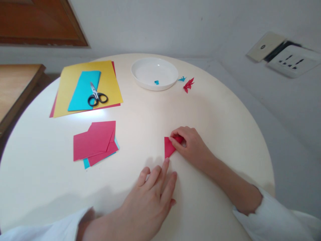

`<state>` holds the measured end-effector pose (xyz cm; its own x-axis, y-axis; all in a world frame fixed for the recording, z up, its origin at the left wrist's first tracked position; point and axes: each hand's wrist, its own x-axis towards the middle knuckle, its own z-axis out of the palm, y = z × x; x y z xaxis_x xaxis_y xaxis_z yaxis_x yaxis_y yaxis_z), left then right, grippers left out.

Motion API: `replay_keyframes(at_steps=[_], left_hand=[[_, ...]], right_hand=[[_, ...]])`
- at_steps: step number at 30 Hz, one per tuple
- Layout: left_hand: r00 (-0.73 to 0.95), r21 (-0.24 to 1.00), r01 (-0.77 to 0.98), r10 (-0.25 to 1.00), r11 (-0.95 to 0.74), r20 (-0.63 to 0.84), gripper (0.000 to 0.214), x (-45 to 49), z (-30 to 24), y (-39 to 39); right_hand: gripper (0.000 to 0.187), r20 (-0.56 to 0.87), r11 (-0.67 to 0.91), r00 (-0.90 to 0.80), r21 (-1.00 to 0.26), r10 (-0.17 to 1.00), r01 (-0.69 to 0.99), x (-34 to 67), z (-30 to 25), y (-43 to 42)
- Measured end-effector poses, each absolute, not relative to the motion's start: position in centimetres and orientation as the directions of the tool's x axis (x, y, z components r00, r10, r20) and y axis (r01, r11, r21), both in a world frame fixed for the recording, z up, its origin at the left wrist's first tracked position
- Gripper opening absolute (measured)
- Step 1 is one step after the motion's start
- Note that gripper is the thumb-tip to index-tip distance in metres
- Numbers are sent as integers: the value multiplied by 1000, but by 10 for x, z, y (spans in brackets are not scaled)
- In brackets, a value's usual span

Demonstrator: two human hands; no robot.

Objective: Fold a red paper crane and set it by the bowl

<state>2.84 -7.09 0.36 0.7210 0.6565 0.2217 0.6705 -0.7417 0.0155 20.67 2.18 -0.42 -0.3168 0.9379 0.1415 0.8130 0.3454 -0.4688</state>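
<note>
A small folded red paper (169, 147) lies on the round white table (213, 110) in front of me. My right hand (190, 144) is curled over its right side, fingers pinching the fold. Just below the paper, my left hand (152, 194) rests flat on the table with its fingers stretched out, the fingertips close to the paper's lower corner, holding nothing.
A stack of red and blue paper squares (96, 142) lies to the left. Farther back, scissors (96, 97) rest on blue and yellow sheets (110, 80). A white dish (154, 73) holds a tiny blue piece; small folded blue (182, 79) and red (188, 84) figures lie beside it.
</note>
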Motion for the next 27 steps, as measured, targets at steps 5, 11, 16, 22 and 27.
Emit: replay_keyframes(at_steps=[5,11,16,22,27], left_hand=[[717,36,677,669,-735,196,38,29,4,-72],[716,65,676,674,-734,180,38,29,7,-71],[720,83,672,676,-736,160,38,30,8,-70],[722,75,669,671,-739,169,38,29,7,-70],[729,71,666,668,-743,148,38,30,7,-70]], right_hand=[[8,137,348,-322,-465,937,814,207,-4,21],[8,131,343,-320,-469,938,814,207,-2,22],[8,129,336,-312,-467,941,818,207,-3,22],[7,135,341,-315,-466,940,817,207,-2,22],[8,131,341,-317,-466,939,817,207,-1,21]])
